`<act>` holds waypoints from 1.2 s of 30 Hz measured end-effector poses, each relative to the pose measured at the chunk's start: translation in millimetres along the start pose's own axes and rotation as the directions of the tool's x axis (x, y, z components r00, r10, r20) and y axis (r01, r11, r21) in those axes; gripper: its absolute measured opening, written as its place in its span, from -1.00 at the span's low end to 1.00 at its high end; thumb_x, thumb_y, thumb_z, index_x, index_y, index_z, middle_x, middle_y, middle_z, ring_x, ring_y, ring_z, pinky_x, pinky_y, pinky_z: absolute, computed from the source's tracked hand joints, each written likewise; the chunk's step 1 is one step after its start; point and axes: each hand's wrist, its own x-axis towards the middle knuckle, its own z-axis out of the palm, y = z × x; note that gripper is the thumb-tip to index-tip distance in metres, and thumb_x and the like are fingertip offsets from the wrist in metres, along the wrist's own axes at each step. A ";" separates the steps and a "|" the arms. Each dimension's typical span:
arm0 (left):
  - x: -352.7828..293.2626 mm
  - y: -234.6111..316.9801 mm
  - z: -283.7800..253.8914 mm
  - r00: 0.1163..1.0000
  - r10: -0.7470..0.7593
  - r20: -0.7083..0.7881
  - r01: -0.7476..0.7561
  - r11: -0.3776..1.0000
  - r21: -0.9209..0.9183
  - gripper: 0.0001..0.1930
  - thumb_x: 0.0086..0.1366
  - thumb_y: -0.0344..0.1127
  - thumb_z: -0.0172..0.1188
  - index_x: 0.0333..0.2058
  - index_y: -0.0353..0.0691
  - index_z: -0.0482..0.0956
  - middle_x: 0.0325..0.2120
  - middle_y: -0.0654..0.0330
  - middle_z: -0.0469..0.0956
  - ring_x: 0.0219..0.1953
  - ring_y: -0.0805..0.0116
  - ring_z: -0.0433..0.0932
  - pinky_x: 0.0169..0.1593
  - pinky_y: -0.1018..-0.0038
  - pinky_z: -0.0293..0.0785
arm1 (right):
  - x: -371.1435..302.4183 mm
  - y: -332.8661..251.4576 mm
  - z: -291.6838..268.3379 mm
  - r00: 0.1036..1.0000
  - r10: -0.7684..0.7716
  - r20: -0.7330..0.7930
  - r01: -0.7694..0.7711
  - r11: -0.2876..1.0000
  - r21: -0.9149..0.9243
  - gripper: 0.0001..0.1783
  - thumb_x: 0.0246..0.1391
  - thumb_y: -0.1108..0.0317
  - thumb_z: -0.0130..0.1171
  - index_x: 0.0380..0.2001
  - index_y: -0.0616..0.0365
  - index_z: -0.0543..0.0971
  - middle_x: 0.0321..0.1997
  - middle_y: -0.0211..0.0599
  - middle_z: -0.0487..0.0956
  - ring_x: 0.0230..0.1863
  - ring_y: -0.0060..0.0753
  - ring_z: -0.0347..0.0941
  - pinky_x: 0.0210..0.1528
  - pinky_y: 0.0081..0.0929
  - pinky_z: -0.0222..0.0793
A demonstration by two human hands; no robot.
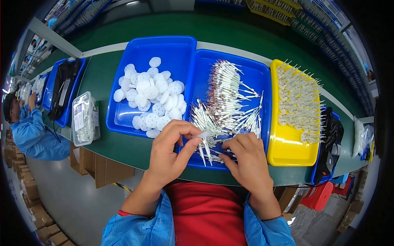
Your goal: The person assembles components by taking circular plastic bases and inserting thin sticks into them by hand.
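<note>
My left hand [170,149] is closed, pinching a translucent white disc [202,134] edge-on between thumb and fingers. From that disc a few thin white sticks [206,152] hang downward. Over the near part of the middle blue tray [266,82], my right hand [248,162] reaches into a heap of white sticks [230,102], many with dark reddish ends. Its fingers are bent, and a gap shows between thumb and index finger among the sticks. In the left blue tray [127,117] lies a loose pile of perforated white discs [150,88], close to my left hand.
Discs fitted with upright sticks [299,102] fill most of a yellow tray [291,153] on the right. A clear plastic box [85,119] stands at the left. Black bags [65,92] lie in a tray beyond it. A co-worker [35,129] sits far left; a red stool [318,197] is below right.
</note>
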 end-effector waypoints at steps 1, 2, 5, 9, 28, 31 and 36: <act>-0.3 0.2 -0.4 0.999 -0.037 -0.008 0.037 0.999 -0.006 -0.85 0.50 -0.47 0.48 -0.02 -0.31 0.77 -0.05 0.08 0.75 -0.18 0.37 0.72 -0.14 0.46 0.64 | 0.6 -1.0 -1.2 1.000 -0.003 -0.002 0.003 1.000 0.014 -0.83 0.16 0.36 0.54 -0.20 0.02 0.73 -0.16 -0.34 0.59 0.01 -0.10 0.51 0.06 -0.11 0.37; -1.0 -1.6 0.7 0.999 -0.037 -0.007 0.037 0.999 -0.007 -0.85 0.50 -0.47 0.48 -0.02 -0.31 0.77 -0.05 0.08 0.75 -0.18 0.37 0.72 -0.14 0.46 0.64 | 0.7 -0.5 -0.5 1.000 -0.002 -0.002 0.002 1.000 0.013 -0.83 0.16 0.36 0.54 -0.20 0.02 0.73 -0.16 -0.34 0.59 0.01 -0.10 0.51 0.06 -0.11 0.37; -3.5 -7.4 3.6 0.998 -0.048 -0.027 0.046 0.996 -0.074 -0.84 0.51 -0.48 0.46 0.01 -0.31 0.76 -0.07 0.10 0.75 -0.19 0.39 0.74 -0.15 0.49 0.64 | 1.4 1.9 3.3 0.999 -0.024 0.044 0.024 1.000 0.004 -0.84 0.17 0.36 0.54 -0.22 0.02 0.73 -0.16 -0.35 0.59 0.02 -0.12 0.50 0.07 -0.11 0.36; -5.8 -7.6 4.6 0.995 -0.097 0.010 0.098 0.988 -0.124 -0.82 0.62 -0.45 0.37 0.09 -0.36 0.67 -0.12 0.14 0.77 -0.15 0.52 0.72 -0.08 0.57 0.62 | 3.3 3.2 3.3 0.999 -0.029 0.030 0.028 0.999 0.039 -0.85 0.18 0.38 0.52 -0.21 0.03 0.73 -0.18 -0.34 0.58 -0.01 -0.10 0.51 0.04 -0.11 0.37; -11.7 -6.6 12.2 0.973 -0.213 0.089 0.230 0.935 -0.270 -0.73 0.59 -0.55 0.33 0.20 -0.39 0.68 -0.04 0.07 0.74 -0.06 0.39 0.82 -0.01 0.49 0.74 | 8.8 -1.5 -10.4 0.935 -0.039 -0.354 0.215 0.855 0.473 -0.69 0.10 0.67 0.55 -0.10 0.17 0.80 -0.16 -0.28 0.78 -0.07 -0.32 0.66 -0.05 -0.40 0.51; -11.2 -3.2 12.0 0.971 -0.220 0.097 0.238 0.935 -0.264 -0.73 0.60 -0.55 0.33 0.20 -0.39 0.68 -0.03 0.06 0.74 -0.05 0.39 0.81 -0.01 0.49 0.74 | 4.4 -1.9 -10.0 0.943 0.038 -0.332 0.159 0.822 0.546 -0.72 0.08 0.66 0.59 -0.15 0.17 0.79 -0.16 -0.23 0.80 -0.05 -0.31 0.68 -0.03 -0.40 0.53; -10.4 -1.6 14.2 0.973 -0.201 0.114 0.227 0.921 -0.316 -0.74 0.62 -0.53 0.32 0.20 -0.39 0.67 -0.03 0.07 0.75 -0.05 0.41 0.81 0.01 0.50 0.73 | 9.1 -2.8 -1.7 0.948 0.043 -0.315 0.116 0.876 0.467 -0.73 0.05 0.57 0.66 -0.18 0.14 0.80 -0.22 -0.27 0.81 -0.19 -0.17 0.71 -0.09 -0.29 0.56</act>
